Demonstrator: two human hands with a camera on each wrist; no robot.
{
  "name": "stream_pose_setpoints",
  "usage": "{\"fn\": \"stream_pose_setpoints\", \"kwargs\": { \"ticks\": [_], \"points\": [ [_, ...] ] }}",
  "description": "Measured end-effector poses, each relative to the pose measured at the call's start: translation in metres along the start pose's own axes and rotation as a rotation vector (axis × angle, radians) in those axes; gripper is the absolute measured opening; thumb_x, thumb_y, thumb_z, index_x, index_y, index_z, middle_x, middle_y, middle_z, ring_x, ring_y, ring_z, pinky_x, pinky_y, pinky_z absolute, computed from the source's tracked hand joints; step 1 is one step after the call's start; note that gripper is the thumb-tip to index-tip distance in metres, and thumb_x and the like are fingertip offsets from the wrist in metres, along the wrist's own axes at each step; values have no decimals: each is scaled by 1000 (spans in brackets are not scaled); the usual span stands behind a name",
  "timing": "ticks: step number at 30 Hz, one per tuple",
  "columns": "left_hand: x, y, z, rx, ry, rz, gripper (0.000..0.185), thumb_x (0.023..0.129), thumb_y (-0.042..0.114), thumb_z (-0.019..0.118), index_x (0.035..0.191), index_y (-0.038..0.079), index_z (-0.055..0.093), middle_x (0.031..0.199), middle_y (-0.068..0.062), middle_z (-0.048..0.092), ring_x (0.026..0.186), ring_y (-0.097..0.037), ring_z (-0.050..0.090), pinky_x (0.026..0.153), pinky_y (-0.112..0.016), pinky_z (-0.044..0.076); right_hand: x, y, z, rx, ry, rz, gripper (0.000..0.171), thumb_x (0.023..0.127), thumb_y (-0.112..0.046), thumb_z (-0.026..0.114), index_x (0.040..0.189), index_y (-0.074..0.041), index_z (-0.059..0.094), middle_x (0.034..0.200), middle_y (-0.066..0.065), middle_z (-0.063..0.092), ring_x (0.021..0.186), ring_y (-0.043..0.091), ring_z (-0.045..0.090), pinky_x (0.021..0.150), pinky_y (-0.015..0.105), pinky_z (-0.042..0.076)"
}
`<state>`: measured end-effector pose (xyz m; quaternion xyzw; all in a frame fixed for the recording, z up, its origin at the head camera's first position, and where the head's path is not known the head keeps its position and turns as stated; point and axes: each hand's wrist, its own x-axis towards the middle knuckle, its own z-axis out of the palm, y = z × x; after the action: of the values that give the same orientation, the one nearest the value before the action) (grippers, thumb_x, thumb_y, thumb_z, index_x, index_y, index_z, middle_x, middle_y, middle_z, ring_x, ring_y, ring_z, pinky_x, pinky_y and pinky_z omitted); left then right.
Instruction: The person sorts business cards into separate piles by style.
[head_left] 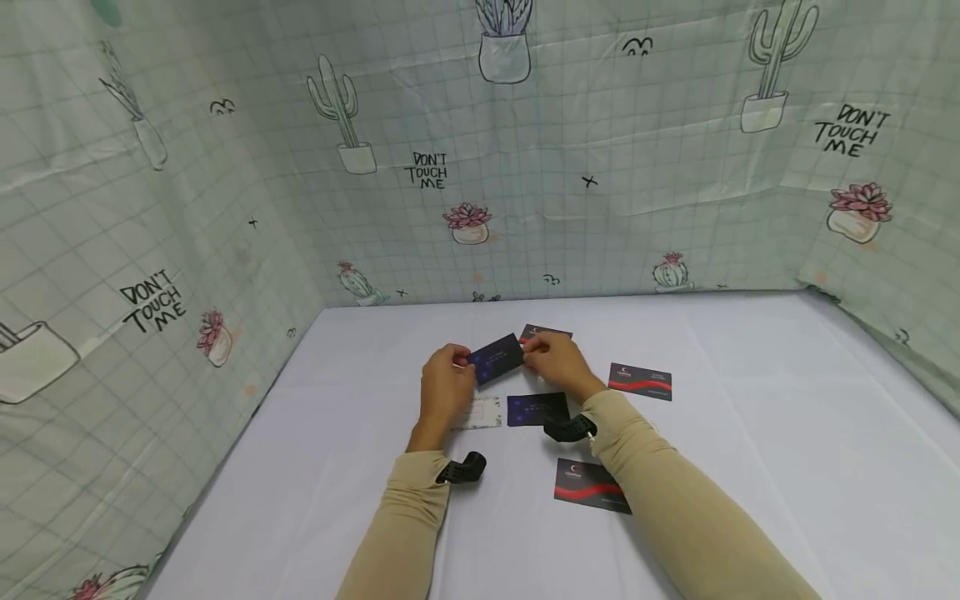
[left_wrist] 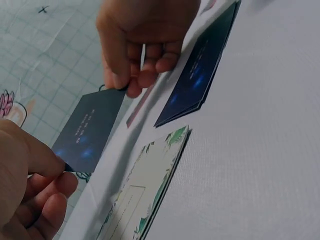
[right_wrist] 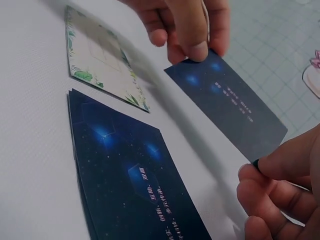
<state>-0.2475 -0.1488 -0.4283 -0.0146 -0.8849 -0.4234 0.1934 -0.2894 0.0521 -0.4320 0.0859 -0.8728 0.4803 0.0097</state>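
Note:
A dark blue business card point(head_left: 497, 359) is held above the table, tilted, by both hands. My left hand point(head_left: 447, 385) pinches its left end between thumb and fingers, and my right hand point(head_left: 558, 364) pinches the opposite corner. Just below in the head view lies a small stack of matching blue cards point(head_left: 536, 408); its layered edges show in the right wrist view. Beside that stack is a white card pile point(left_wrist: 150, 180) with a green leaf border, partly hidden behind my left hand in the head view.
Black cards with a red wave lie around: one card point(head_left: 641, 381) to the right, another card point(head_left: 588, 485) nearer and partly under the right forearm, and a third card point(head_left: 546, 331) behind the right hand. A cactus-print cloth point(head_left: 540, 233) walls the back and sides of the white table point(head_left: 337, 500).

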Motion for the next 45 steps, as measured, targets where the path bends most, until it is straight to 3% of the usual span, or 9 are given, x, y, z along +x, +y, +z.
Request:
{"fn": "stream_pose_setpoints", "kwargs": {
  "ticks": [3, 8, 15, 25, 30, 41, 45],
  "points": [
    [-3, 0, 2, -58, -2, 22, 18, 87, -2, 69, 104, 0, 69, 93, -10, 66, 86, -24, 68, 81, -37, 54, -6, 3, 1, 23, 8, -12, 19, 90, -4, 63, 107, -2, 70, 86, 6, 70, 71, 17, 58, 64, 30, 41],
    [-4, -1, 2, -65, 7, 31, 19, 87, -3, 69, 106, -1, 70, 93, -9, 65, 86, -22, 66, 81, -35, 54, -12, 1, 0, 2, 4, -69, 23, 87, -3, 63, 109, -1, 69, 77, 3, 69, 66, 14, 58, 65, 30, 41],
    [0, 3, 1, -130, 8, 33, 21, 88, -2, 68, 109, -1, 70, 95, -11, 65, 84, -23, 65, 77, -36, 54, -15, -5, -10, 56, 1, -91, 31, 90, -5, 61, 120, -1, 67, 79, 3, 70, 70, 16, 62, 67, 32, 43],
    [-4, 10, 2, -180, -46, -11, 28, 89, 2, 69, 117, 1, 71, 100, -8, 65, 85, -22, 65, 71, -33, 53, -26, -6, -24, 66, -18, -140, 51, 93, -6, 61, 143, -12, 57, 84, 9, 72, 76, 22, 65, 65, 34, 46],
    [-8, 12, 3, -214, -77, -39, 28, 91, 4, 69, 119, 3, 70, 101, -6, 65, 82, -19, 64, 67, -29, 51, -32, -1, -26, 56, -29, -133, 53, 93, -5, 59, 145, -13, 55, 83, 9, 71, 75, 23, 64, 61, 32, 44],
    [-15, 15, 5, -276, -124, -80, 27, 91, 6, 68, 118, 4, 70, 103, -6, 69, 81, -17, 65, 67, -29, 50, -48, 7, -31, 98, -116, -88, 48, 94, -9, 59, 141, -4, 52, 82, 6, 71, 78, 20, 68, 71, 35, 51],
    [-16, 15, 3, -291, -204, -69, 29, 93, 7, 67, 121, 2, 69, 106, -8, 68, 83, -17, 63, 68, -28, 49, -54, 10, -36, 117, -135, -96, 47, 95, -10, 61, 139, 1, 51, 81, 6, 71, 78, 20, 68, 75, 36, 50]
  ]
}}
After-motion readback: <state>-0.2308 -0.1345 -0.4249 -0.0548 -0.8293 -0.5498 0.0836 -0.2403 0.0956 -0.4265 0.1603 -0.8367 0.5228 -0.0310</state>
